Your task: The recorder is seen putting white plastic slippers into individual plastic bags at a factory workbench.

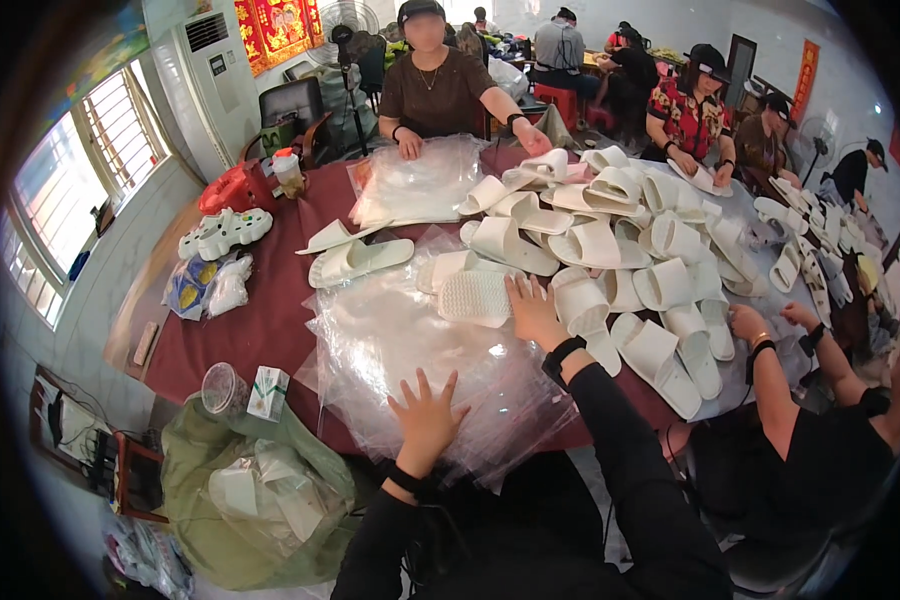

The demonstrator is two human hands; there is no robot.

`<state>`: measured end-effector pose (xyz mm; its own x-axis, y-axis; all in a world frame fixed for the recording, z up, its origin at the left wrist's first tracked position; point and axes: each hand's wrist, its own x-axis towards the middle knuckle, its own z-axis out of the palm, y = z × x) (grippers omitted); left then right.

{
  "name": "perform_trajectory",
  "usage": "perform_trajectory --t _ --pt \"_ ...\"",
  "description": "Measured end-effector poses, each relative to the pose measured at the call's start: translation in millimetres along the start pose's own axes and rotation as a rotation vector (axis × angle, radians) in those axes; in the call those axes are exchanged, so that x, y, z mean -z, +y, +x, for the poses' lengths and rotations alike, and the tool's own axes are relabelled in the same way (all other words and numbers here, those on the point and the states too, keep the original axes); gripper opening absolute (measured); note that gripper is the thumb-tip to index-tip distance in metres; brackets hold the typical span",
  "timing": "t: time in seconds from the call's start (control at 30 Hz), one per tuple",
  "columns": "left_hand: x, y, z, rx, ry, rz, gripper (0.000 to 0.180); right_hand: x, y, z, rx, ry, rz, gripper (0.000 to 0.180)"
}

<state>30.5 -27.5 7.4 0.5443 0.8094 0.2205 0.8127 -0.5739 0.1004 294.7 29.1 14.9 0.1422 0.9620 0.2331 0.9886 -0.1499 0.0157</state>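
passage, left: over red cloth [260, 340], between bags [370, 335] and box [268, 393]. passage, centre: above the bags, lying flat, between left hand [427, 420] and right hand [536, 314]. obstacle, right: slipper heap [660, 285], piled high beside right hand. obstacle, far left of centre: two slippers [355, 263], at the bags' far edge. obstacle, far side: bag stack [425, 180], and a co-worker's arm [500, 105] stretched to the heap. obstacle, near left: tub [224, 388], just beside box.
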Motion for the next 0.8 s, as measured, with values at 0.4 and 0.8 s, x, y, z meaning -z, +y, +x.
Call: perform_trajectory --t 0.4,0.8 --pt "-24.5 -16.9 -3.4 0.095 -0.264 -0.066 0.072 23.8 13.2 27.7 0.111 -0.102 0.824 0.022" --pt "-10.9 -25.5 11.5 0.057 -0.361 -0.125 0.075 39.9 43.1 34.8 -0.486 0.323 1.286 0.023"
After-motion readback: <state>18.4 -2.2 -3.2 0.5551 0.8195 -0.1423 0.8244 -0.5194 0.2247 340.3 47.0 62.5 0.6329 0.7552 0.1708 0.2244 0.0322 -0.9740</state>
